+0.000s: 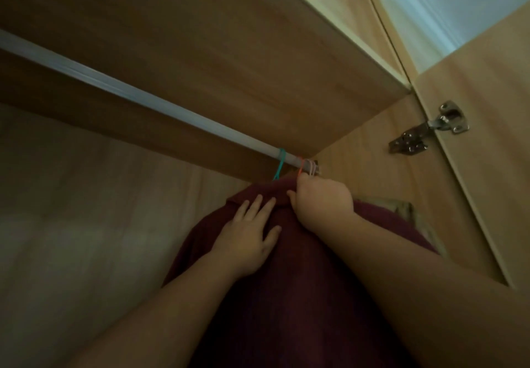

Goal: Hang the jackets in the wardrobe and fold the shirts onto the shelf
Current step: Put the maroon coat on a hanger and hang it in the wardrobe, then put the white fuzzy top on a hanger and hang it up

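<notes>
Inside the wardrobe [372, 167], a dark red jacket [286, 296] hangs below the rail [143, 95], near its right end. The left hand [249, 233] lies flat on the cloth. The right hand [321, 198] grips the jacket's top edge under an orange hanger hook [300, 165], with a teal hook [81, 159] just left.

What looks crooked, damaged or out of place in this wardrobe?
Nothing stands out. The hanger hooks sit on the rail near its end, the left hand rests on the maroon garment, the right hand grips its top, and the door hinge looks intact.
</notes>
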